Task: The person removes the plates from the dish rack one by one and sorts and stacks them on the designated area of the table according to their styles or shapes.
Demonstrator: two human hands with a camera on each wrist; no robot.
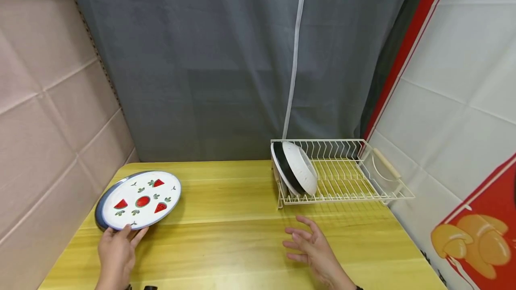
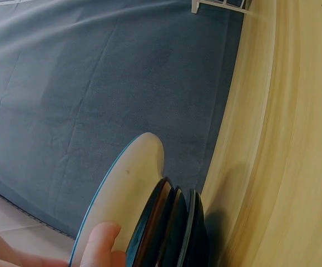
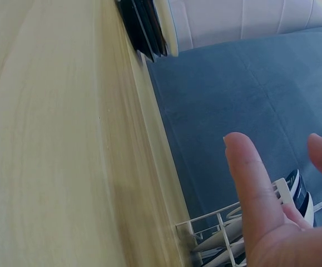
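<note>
My left hand pinches the near rim of a white plate, thumb on top and fingers beneath. Red watermelon pictures and green leaves decorate that plate. It lies tilted over a stack of dark-rimmed plates, whose edges show in the left wrist view. On the right, my right hand hovers above the table with fingers spread and nothing in it. Just beyond it is a cream wire dish rack. White bowls with a black band lean on their side at the rack's left end.
The yellow wood-grain table stretches between the plates and the rack. A grey curtain hangs along its back edge. Pale pink cloth covers the left side, and a white and red cloth the right.
</note>
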